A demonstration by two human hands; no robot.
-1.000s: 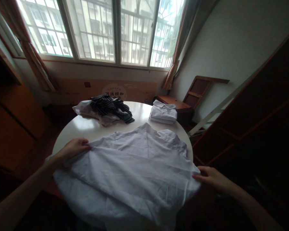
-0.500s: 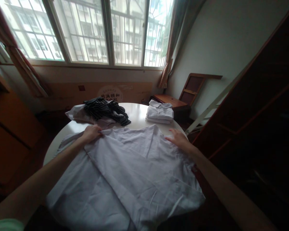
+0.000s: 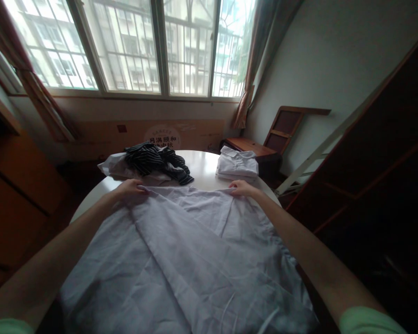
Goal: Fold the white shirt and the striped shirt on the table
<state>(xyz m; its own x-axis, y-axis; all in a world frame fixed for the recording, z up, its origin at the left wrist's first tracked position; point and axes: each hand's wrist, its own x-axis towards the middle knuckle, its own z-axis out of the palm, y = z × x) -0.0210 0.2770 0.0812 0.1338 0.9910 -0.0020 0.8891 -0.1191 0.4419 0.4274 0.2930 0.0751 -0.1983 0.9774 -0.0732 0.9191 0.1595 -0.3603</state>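
R hand (image 3: 242, 188) now at wrinkled shirt (image 3: 181, 260) top.

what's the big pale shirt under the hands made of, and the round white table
The large pale lilac-white shirt looks like thin woven cloth, probably cotton or a blend: matte, finely creased, draping in soft folds. The round white table has a smooth, glossy top that mirrors the window light; perhaps lacquered wood or laminate, but the look leaves that open.

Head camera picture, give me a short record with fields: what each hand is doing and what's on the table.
left hand: gripping the far left edge of the white shirt
right hand: gripping the shirt's far right edge
shirt: spread flat, creased, covering the near part of the round table
behind, left: striped garment on a pale heap
behind, right: folded white clothes
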